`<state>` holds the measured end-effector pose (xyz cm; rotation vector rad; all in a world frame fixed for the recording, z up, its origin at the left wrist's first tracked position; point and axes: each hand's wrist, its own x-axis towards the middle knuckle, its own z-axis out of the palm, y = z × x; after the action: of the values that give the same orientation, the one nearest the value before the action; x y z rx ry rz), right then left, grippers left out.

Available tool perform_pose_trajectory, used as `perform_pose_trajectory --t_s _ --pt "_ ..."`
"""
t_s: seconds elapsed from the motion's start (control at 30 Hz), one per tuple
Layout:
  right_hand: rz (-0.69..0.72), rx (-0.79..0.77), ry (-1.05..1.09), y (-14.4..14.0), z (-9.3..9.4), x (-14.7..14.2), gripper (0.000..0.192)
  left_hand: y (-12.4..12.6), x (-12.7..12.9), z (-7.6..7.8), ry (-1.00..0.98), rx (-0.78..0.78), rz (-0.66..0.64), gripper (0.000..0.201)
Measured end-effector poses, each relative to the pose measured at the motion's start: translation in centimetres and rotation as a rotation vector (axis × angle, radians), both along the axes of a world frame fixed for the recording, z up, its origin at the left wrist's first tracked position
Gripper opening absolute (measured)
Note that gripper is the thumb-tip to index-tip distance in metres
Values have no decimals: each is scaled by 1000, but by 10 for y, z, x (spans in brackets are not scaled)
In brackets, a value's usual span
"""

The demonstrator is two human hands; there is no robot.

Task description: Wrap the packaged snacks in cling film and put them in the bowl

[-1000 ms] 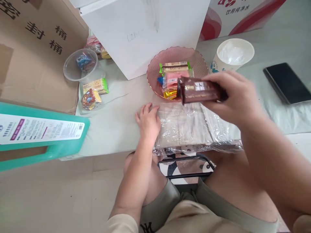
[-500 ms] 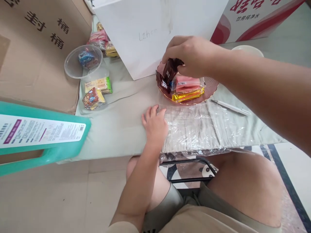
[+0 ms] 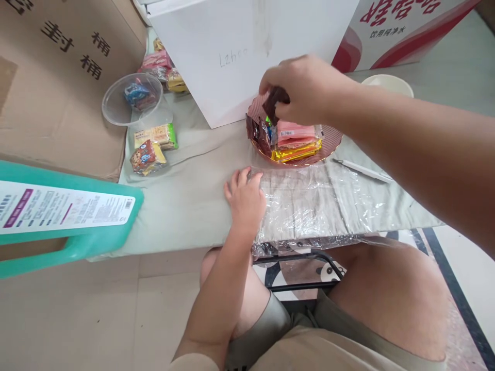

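Note:
My right hand (image 3: 299, 87) is closed on a dark brown snack packet (image 3: 275, 103), held just above a pink ribbed plate (image 3: 330, 147). On that plate lie more brown packets (image 3: 258, 133) at the left, a pink packet (image 3: 296, 133) in the middle and a yellow packet (image 3: 297, 152) at the front. My left hand (image 3: 246, 198) rests on the table with its fingers spread, at the left edge of a sheet of clear plastic film (image 3: 309, 201). The plate's right part is partly hidden by my right hand and forearm.
A white box (image 3: 240, 56) stands behind the plate. Left are a clear plastic tub (image 3: 133, 98), several wrapped snacks (image 3: 149, 157), a cardboard box (image 3: 58, 113) and a green-handled container (image 3: 127, 226). A white pen-like cutter (image 3: 363, 170) and a white bowl (image 3: 390, 85) lie right.
My right hand has lifted the brown packet slightly and tilted it, uncovering more of the packets beneath. My left hand stays in place on the table.

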<state>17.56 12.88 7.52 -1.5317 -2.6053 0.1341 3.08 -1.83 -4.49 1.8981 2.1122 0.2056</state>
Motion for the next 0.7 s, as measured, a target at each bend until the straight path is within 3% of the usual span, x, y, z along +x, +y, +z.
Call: perform_pose_trajectory --t_s 0.13,0.27,0.47,0.63,0.7 --pt "-221 -51 162 7 7 -8 48 1 0 -1 -12 16 0 53" --pt "-301 -140 160 25 9 -25 50 1 0 -1 -18 12 10 53" --pt "-325 -147 100 38 11 -36 38 2 -1 0 -13 9 -3 53" --pt "-205 -213 108 36 2 -41 69 3 -1 -2 2 14 -4 53" --pt "-159 -195 107 37 -2 -47 57 3 0 -2 7 24 -10 53"
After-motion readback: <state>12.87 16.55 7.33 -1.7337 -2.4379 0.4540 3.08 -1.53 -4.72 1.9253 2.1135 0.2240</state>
